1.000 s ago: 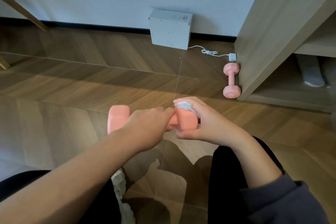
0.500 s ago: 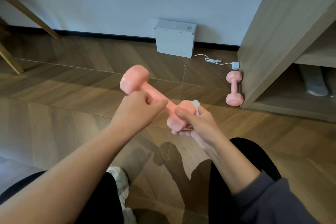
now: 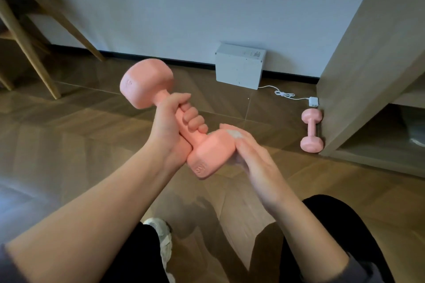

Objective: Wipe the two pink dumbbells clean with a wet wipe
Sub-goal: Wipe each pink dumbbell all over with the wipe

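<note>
The left hand (image 3: 174,126) grips the handle of a dumbbell (image 3: 209,151), fingers curled tight round it, thumb side towards the far head. The dumbbell is in the air, tilted: one head rises up and away beyond the left hand's knuckles, and the other points down towards the person, just right of the left wrist. The right hand (image 3: 255,163) lies against that near head from the right, its fingers almost straight and close together, pressing a wipe (image 3: 235,133) onto the head's upper right face. Only a small pale patch of the wipe shows at the fingertips; the rest is hidden under the hand.

Below the hands, both forearms reach in from the bottom edge. Black trousers (image 3: 333,236) show under the right forearm, and a light shoe (image 3: 161,236) sits on the floor (image 3: 69,133) between the forearms.

Well out to the right of the right hand, the second dumbbell (image 3: 312,130) lies on the floor, touching or just beside the foot of a wooden cabinet (image 3: 358,64). Just beyond it is a white plug (image 3: 313,101), whose cable (image 3: 285,94) runs to a pale box (image 3: 239,69) standing against the wall (image 3: 184,7), beyond the right hand. Far to the left of the left hand stand slanting wooden legs (image 3: 30,53).
</note>
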